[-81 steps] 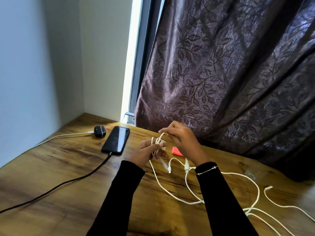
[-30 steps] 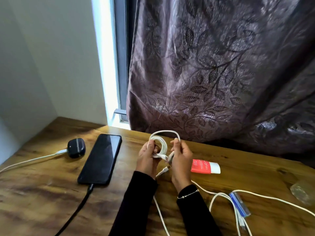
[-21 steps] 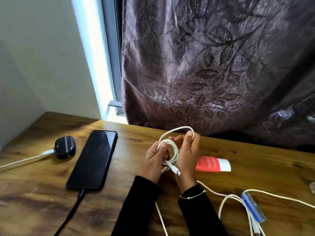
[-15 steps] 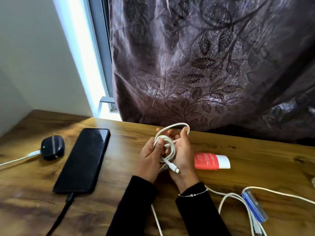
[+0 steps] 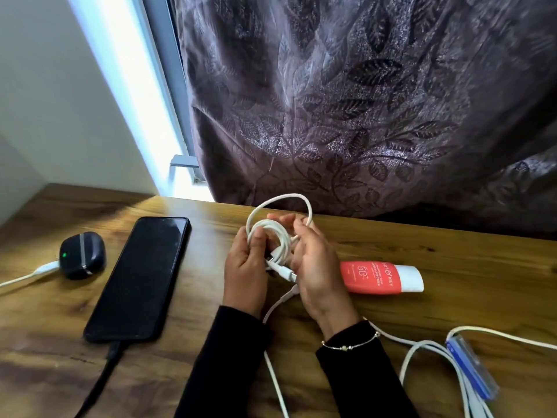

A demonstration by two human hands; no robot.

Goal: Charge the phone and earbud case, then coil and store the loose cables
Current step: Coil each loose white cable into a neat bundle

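Note:
A white cable (image 5: 272,227) is wound into a small coil between my hands above the wooden desk (image 5: 196,297). My left hand (image 5: 245,267) pinches the left side of the coil. My right hand (image 5: 316,267) holds the right side, with a loop standing up above the fingers and a plug end sticking out below. The black phone (image 5: 141,276) lies face up at the left with a black cable (image 5: 102,378) in its near end. Left of it sits the dark earbud case (image 5: 82,254), a green light on, with a white cable (image 5: 27,274) plugged in.
A red and white tube (image 5: 379,277) lies right of my right hand. More loose white cables (image 5: 434,357) and a clear blue-tinted item (image 5: 470,366) lie at the near right. A purple patterned curtain (image 5: 361,101) hangs behind the desk; a wall stands at the left.
My hands have kept winding the white cable, and the coil has grown tighter with less slack trailing. The camera has moved closer and shifted right; phone and earbud case stayed in place.

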